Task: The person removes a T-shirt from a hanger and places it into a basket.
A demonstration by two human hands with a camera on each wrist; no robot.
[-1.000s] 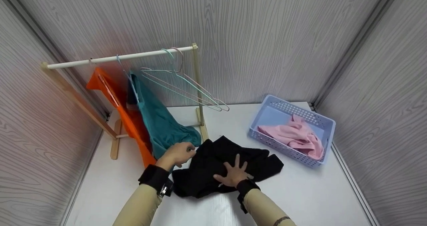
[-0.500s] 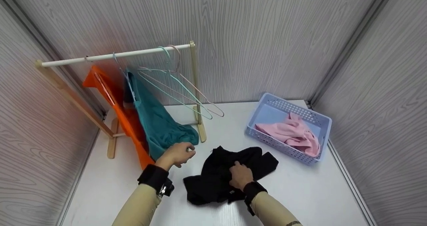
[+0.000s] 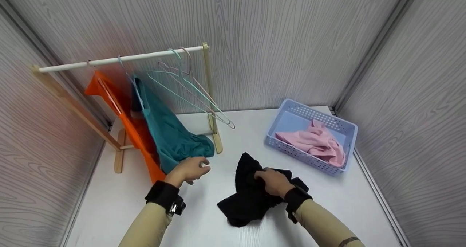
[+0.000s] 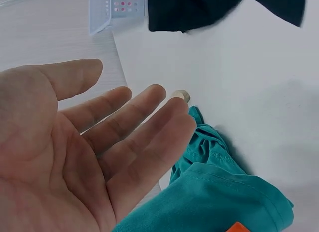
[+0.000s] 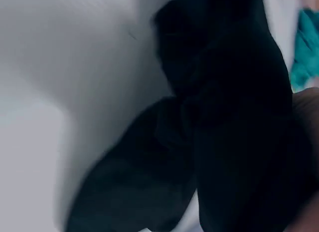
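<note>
My right hand (image 3: 275, 181) grips a bunched fold of a black shirt (image 3: 247, 205), fingers curled into the cloth. The shirt's lower part droops over the white table, crumpled. Dark cloth (image 5: 234, 122) fills most of the right wrist view, blurred, and hides nearly all of that hand. To the left, my left hand (image 3: 190, 169) hovers beside the hem of a teal garment (image 3: 169, 130). In the left wrist view its palm faces the camera and its fingers (image 4: 122, 119) are loosely extended, holding nothing.
A wooden rack (image 3: 208, 90) at the left carries an orange garment (image 3: 125, 119), the teal one and two bare wire hangers (image 3: 198, 88). A blue basket (image 3: 282, 121) with a pink garment (image 3: 316, 141) stands at the back right. Panel walls enclose the table (image 3: 242, 123).
My right hand went from lying spread on the black shirt to gripping it, and moved right. The shirt has bunched up and shifted right with it. My left hand has barely moved.
</note>
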